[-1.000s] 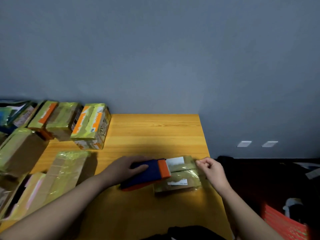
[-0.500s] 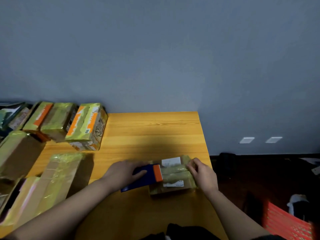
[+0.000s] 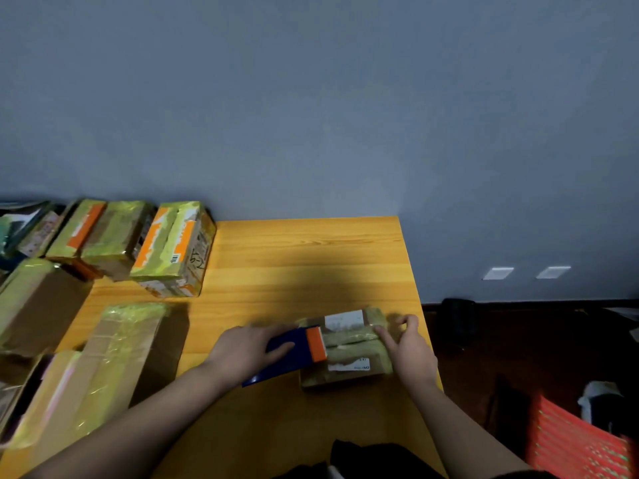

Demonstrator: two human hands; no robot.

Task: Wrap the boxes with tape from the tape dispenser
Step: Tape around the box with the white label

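A small brown box (image 3: 349, 354) with white labels and glossy tape over its top lies near the right edge of the wooden table (image 3: 304, 264). A dark blue tape dispenser (image 3: 287, 357) with an orange front edge rests against the box's left side. My left hand (image 3: 245, 350) grips the dispenser from above. My right hand (image 3: 404, 347) holds the box's right end, with the index finger pressing on the taped top and the thumb raised behind the far corner.
Several taped cardboard boxes crowd the table's left side, the nearest being an orange-and-yellow box (image 3: 173, 250) and a long flat box (image 3: 103, 368). A red crate (image 3: 574, 440) stands on the dark floor at lower right. The grey wall runs behind the table.
The dispenser has slid left along the box top, laying tape. My right hand moved from the box's far right corner onto its right end and now presses the top.
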